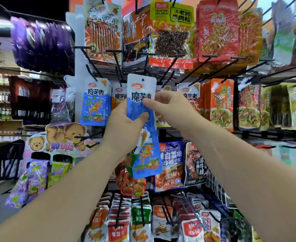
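Both forearms [65,189] rise from the lower edge toward a rack of hanging snacks, and between them a blue-and-white snack packet [141,88] is held upright, in front of the display rather than on it. The left hand [126,123] grips its middle with the thumb pressed on the front, carrying the weight. The right hand [169,105] pinches the upper right edge, probably to steer the top. The hang hole [142,79] is kept clear of both hands and sits just below a black peg [146,65], which suggests it is being lined up for hanging beside the matching packets [94,103]. A second blue packet [147,159] dangles below the left hand; whether the two are joined I cannot tell.
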`<state>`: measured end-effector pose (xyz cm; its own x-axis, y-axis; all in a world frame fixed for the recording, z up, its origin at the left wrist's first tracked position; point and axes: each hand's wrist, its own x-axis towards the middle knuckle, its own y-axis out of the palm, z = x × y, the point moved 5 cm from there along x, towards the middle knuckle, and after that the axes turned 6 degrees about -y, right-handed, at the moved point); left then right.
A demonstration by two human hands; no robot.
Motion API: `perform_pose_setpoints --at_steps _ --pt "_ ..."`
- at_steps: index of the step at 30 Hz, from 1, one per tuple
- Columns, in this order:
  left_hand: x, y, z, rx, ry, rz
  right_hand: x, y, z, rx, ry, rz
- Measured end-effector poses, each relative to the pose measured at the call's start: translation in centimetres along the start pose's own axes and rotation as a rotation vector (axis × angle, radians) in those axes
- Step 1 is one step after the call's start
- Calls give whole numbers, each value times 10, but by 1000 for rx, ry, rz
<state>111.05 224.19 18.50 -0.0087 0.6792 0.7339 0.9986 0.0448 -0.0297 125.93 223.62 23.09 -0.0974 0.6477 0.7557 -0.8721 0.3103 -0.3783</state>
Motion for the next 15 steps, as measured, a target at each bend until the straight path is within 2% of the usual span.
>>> perform_pose_setpoints --at_steps 4,6,10,15 --pt "-16 -16 -10 -97 -7 -21 -21 17 8 238 35 -62" --pt "-29 -27 -10 -130 -50 -27 -36 32 13 267 40 -58" --pt "-69 -51 5 -231 -240 2 -81 72 17 393 89 -75" --pt "-139 -82 43 -231 -486 98 -148 135 -7 570 223 -79"
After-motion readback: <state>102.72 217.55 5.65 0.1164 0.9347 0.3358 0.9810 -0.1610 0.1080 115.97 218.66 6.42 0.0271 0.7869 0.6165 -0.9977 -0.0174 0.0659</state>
